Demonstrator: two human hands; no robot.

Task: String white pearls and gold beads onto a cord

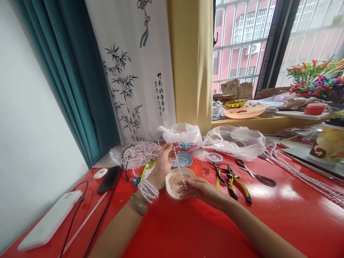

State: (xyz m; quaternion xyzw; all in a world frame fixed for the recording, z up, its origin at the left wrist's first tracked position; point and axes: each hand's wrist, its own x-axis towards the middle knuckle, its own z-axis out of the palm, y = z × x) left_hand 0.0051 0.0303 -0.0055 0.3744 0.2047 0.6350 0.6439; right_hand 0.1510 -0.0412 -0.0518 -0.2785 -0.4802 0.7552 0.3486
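A strand of small pearl beads (179, 166) runs between my two hands. My left hand (164, 161) is raised, its fingers pinching the upper part of the strand. Lower and to the right, my right hand (195, 189) grips the strand's lower end. Beneath it stands a cream dish (170, 191) with gold and pale beads inside. Just behind is a blue-grey dish (189, 160) with a short string of beads in it. Several bead strands (148, 190) circle my left wrist beside a green bangle (139, 204). A green tray (146, 168) shows partly behind my left hand.
A heap of pearl strands (139, 154) lies at the back left. Pliers (236, 182), scissors (255, 173) and a spool (214, 157) lie to the right, before plastic bags (233, 141). A phone (109, 179), power bank (51, 218) and cables occupy the left; a cup (329, 141) stands far right.
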